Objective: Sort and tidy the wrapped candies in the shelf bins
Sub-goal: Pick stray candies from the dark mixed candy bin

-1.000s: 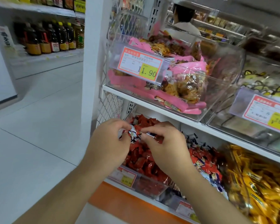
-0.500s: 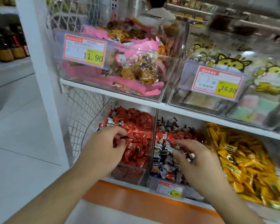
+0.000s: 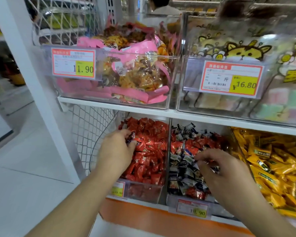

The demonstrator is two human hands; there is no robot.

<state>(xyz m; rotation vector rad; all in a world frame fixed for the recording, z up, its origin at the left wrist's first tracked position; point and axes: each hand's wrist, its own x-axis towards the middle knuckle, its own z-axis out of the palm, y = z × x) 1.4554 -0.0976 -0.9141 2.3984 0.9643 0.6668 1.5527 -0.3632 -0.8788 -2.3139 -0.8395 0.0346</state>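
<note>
— Where are the sweets being sorted?

— On the lower shelf [image 3: 161, 115]. The red wrapped candies [image 3: 149, 151] fill the clear bin at about seven o'clock of the rack, and just to their three o'clock is the bin of mixed candies [image 3: 186, 161], dark-and-white wrappers with red ones scattered through.

— And the hands?

— The left hand [image 3: 117, 151] sits over the red bin's nine o'clock edge, fingers curled around a small dark-and-red candy [image 3: 131, 138] pinched at the fingertips. The right hand [image 3: 220, 168] reaches into the mixed bin from five o'clock, fingers curled down among the wrappers; it seems to nip something, but I cannot tell whether it truly holds a piece.

— What's further out?

— At three o'clock of the mixed bin, a bin of yellow wrapped candies [image 3: 272, 168]. Above, at twelve o'clock, a clear bin of pink snack bags [image 3: 126, 74] with a price tag [image 3: 73, 64] reading 11.90, and beside it, at one o'clock, a bin of cartoon-printed packets [image 3: 246, 52] tagged 16.80. Another small tag [image 3: 192, 209] hangs on the mixed bin's front, over the orange base strip [image 3: 143, 218].
</note>
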